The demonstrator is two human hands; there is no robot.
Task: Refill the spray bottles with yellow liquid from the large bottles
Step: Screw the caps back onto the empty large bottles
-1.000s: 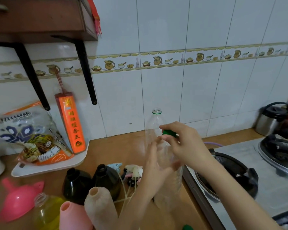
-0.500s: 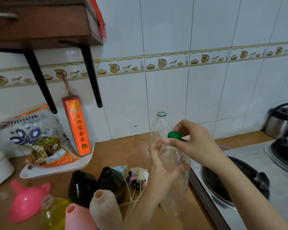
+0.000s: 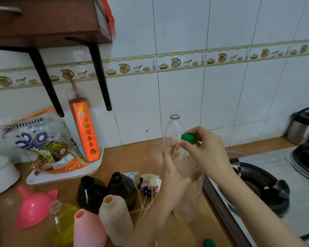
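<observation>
My left hand grips the body of a large, empty-looking clear bottle standing on the wooden counter. My right hand pinches a green cap at that bottle's top; whether the cap is on the neck is hidden. A second clear bottle stands uncapped behind. In front stand two dark spray bottles, a beige one and a pink one, all without heads. Another bottle holds yellow liquid. Spray heads with tubes lie between them.
A pink funnel lies at the left. A white tray holds a rice bag and an orange pack. A gas stove is at the right, a shelf bracket above. A loose green cap lies near the front edge.
My right hand has shifted slightly with the green cap, which now shows more fully and tilted. My left hand keeps its hold on the clear bottle. The view has shifted a little.
</observation>
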